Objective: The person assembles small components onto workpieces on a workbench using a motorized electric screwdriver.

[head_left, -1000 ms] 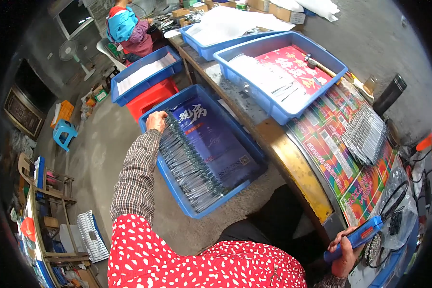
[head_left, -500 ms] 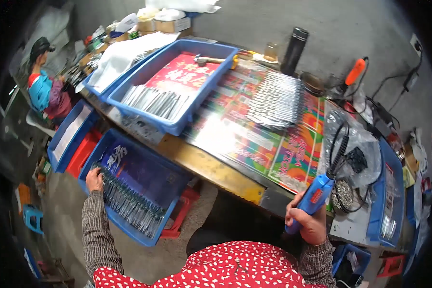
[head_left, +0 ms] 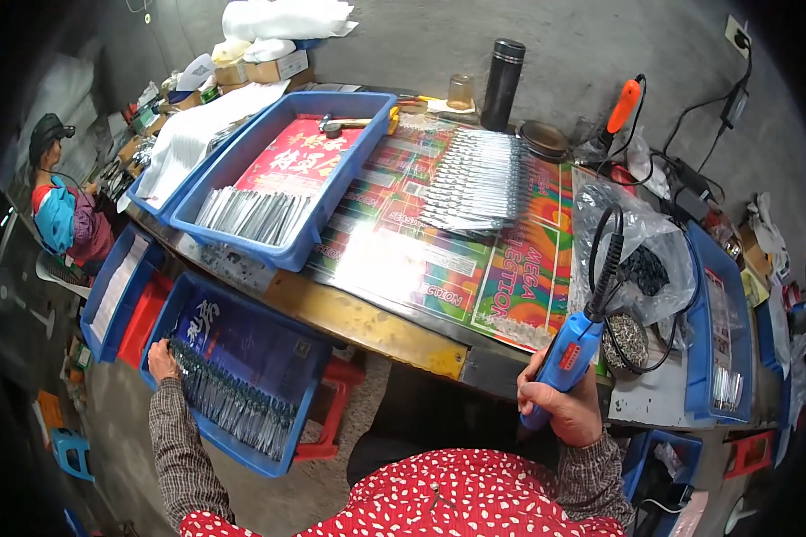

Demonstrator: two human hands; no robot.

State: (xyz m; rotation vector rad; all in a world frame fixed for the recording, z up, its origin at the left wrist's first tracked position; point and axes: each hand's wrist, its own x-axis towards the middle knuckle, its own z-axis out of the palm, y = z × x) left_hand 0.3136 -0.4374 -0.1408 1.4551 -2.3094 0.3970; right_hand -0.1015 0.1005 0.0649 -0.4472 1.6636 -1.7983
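Note:
My left hand (head_left: 162,361) reaches to the left end of a row of slim metal pieces (head_left: 233,398) with dark green ends. Its fingers are drawn together at the row's end; what they pinch is too small to make out. The pieces stand packed along the near side of a blue plastic tray (head_left: 282,456). In front of me at the right, my right hand (head_left: 564,403) is wrapped round a blue corded electric hand tool (head_left: 571,351). The tool's cord leaves its upper end, and its lower tip is hidden. On the table lies a neat stack of silvery metal pieces (head_left: 476,183).
A blue tray (head_left: 282,255) with metal strips and a hammer (head_left: 345,123) sits on the table. Behind are a black flask (head_left: 503,85) and an orange-handled tool (head_left: 622,107). A red stool (head_left: 336,407) stands under the low tray. Another person (head_left: 58,201) sits at far left.
The view has turned a little, so the table and its wall-side things sit further left. My left hand stays at the row's end, and my right hand still grips the blue tool.

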